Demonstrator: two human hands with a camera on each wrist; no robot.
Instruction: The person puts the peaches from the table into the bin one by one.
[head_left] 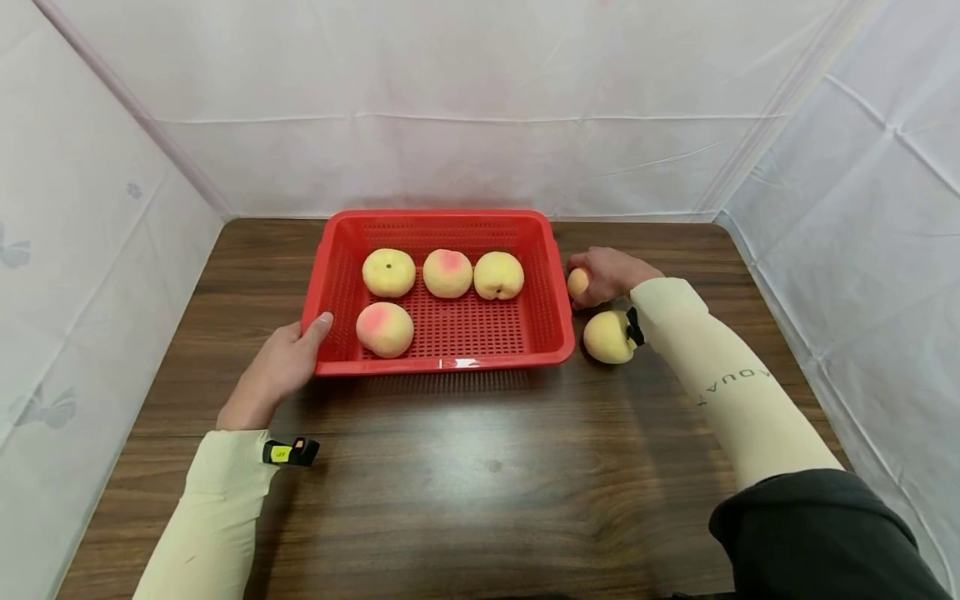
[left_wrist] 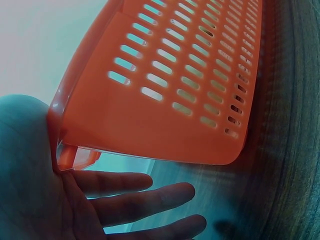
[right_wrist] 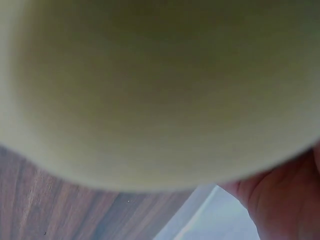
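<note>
A red plastic basket (head_left: 442,367) with slotted walls holds several yellow peaches, some blushed pink, such as one peach (head_left: 385,330) at its front left. My left hand (head_left: 288,358) holds the basket's left rim, thumb over the top. In the left wrist view its other fingers (left_wrist: 145,204) stretch out below the basket wall. Just outside the basket's right side, my right hand (head_left: 611,273) grips a peach (head_left: 578,282), mostly covered by the fingers. Another peach (head_left: 608,337) sits on the table beneath the right wrist; its blurred pale surface (right_wrist: 150,110) fills most of the right wrist view.
The dark wooden table (head_left: 480,492) extends in front of the basket. White sheeting (head_left: 480,158) hangs behind the table and along both sides. The basket stands near the table's back edge.
</note>
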